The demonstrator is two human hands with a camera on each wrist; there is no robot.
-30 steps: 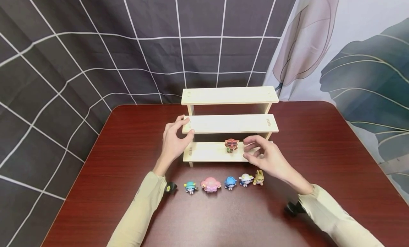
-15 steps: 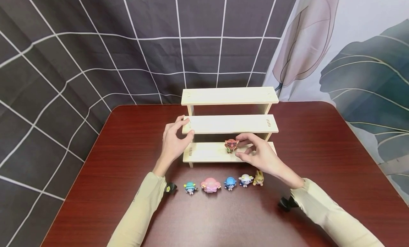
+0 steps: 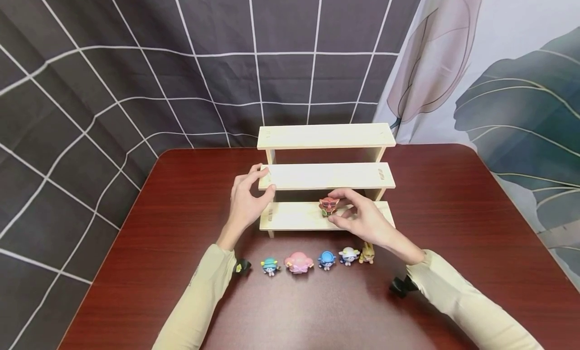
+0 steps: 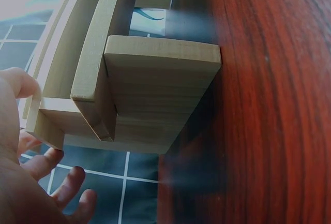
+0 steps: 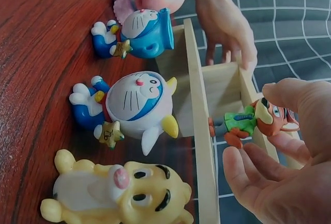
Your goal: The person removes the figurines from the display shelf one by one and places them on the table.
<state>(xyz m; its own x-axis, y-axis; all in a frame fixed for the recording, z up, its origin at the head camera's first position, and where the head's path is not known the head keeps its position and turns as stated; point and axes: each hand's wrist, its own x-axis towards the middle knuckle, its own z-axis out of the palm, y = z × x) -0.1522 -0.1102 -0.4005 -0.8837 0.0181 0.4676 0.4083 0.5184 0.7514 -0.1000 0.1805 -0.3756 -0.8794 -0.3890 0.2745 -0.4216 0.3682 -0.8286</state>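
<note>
A three-tier wooden display shelf [image 3: 294, 216] stands on the table. On its lowest tier is a fox figurine [image 5: 248, 120] in a green jacket, upright in the head view. My right hand [image 3: 362, 219] has its fingers and thumb curled about the fox from the right; in the right wrist view one fingertip lies at its head and another digit sits by its arm. My left hand [image 3: 246, 196] holds the left end of the middle tier, with fingers [image 4: 49, 162] around the board's end in the left wrist view.
In front of the shelf, a row of figurines stands on the dark red table [image 3: 190, 189]: a teal-hatted one [image 3: 270, 266], a pink one [image 3: 299, 263], a blue one [image 3: 327, 260], a white-hooded one [image 5: 137, 100] and a yellow one [image 5: 124, 185]. A grey checked curtain [image 3: 217, 78] hangs behind.
My right hand has moved left from beside the fox figurine until its fingers surround it. The left hand, shelf and row of figurines have stayed in place.
</note>
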